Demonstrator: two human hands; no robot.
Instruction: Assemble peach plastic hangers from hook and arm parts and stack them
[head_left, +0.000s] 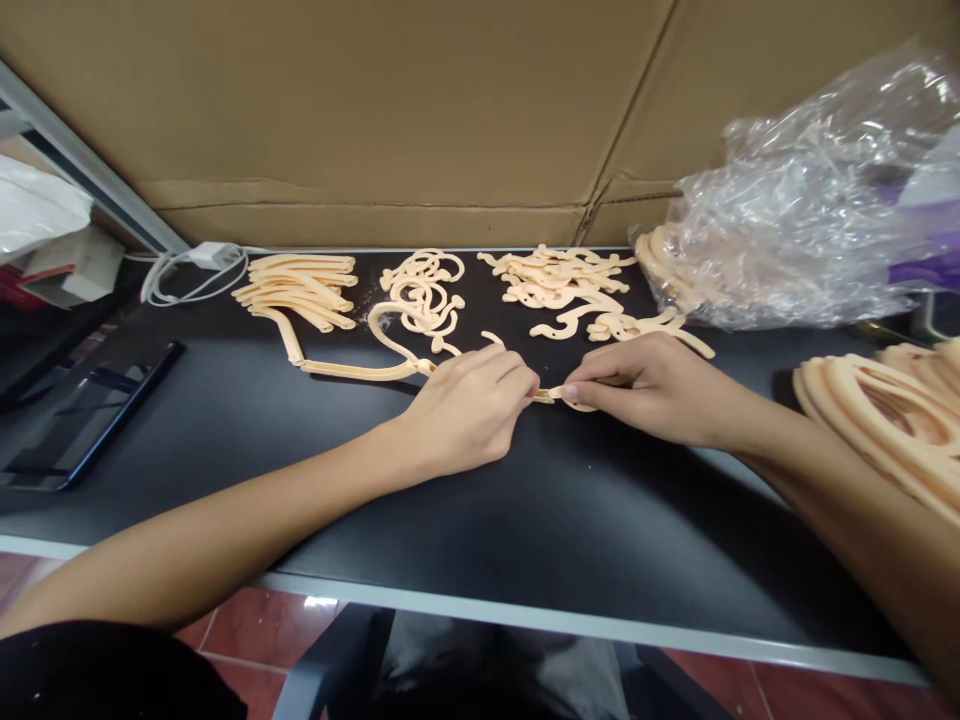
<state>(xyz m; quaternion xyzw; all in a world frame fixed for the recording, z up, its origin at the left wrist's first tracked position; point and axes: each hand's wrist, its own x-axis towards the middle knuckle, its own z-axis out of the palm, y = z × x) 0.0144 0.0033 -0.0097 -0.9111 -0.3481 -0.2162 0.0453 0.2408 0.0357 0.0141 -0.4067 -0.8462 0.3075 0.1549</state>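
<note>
My left hand (476,410) is closed around the arm of a cream plastic folding hanger (360,371). The hanger's jointed left arm and round hook stick out to the left of that hand, just above the black table (465,540). Between thumb and fingers, my right hand (649,390) pinches a small curved cream hanger piece (556,393). That piece meets the hanger's end beside my left fingers. Whether the two are joined is hidden by my fingers.
Behind lie piles of straight hanger arms (300,285), hooks (420,290) and curved pieces (555,275). A clear plastic bag (795,200) stands back right, above stacked cream hangers (877,420). At left are a phone (90,425) and a white cable (161,285). Cardboard (375,110) forms the back.
</note>
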